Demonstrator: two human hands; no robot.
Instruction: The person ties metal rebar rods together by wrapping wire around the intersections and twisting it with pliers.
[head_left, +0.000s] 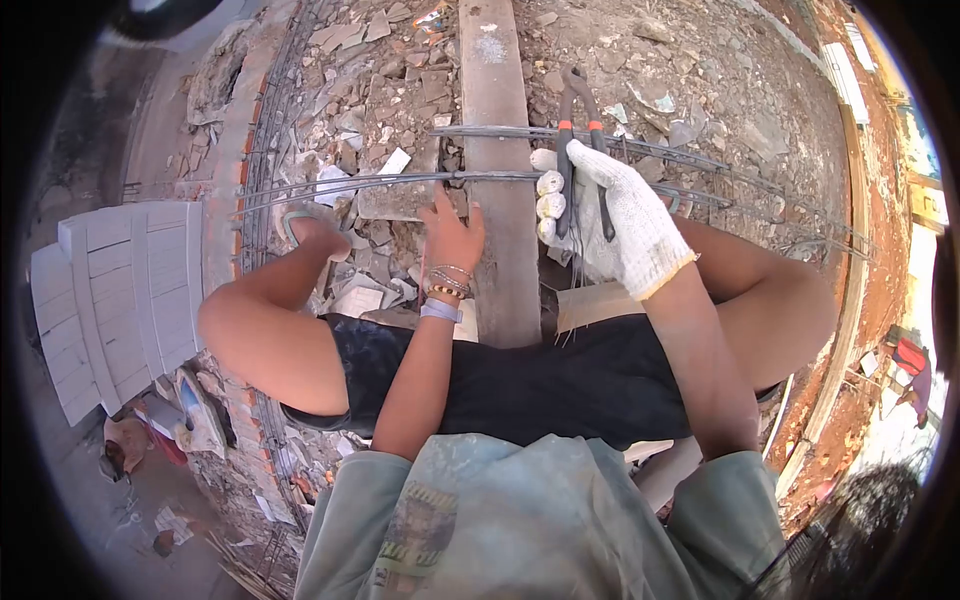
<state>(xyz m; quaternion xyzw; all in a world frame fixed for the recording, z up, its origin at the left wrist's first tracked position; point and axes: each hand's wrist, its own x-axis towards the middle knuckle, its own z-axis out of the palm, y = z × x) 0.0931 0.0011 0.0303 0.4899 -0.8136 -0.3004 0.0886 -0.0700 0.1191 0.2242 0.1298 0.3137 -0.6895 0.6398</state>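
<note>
My right hand (620,215), in a white knitted glove, is closed around the dark handles of a pair of pincers (577,105) with orange bands. The jaws point away from me. Several thin tie wires (572,290) hang below the glove; whether the fingers hold them too is hidden. My left hand (452,238) is bare, with bracelets and a band on the wrist. Its fingers are apart, and the index fingertip reaches a steel rebar rod (385,180). The rods lie crosswise over a long board (495,90) between my legs, and further rods (680,155) extend to the right.
Broken brick and concrete rubble (410,85) covers the ground around the board. A low brick wall edge (245,150) with rebar along it runs on the left. Grey-white panels (130,290) lie beyond it. Wooden planks (835,330) border reddish soil on the right.
</note>
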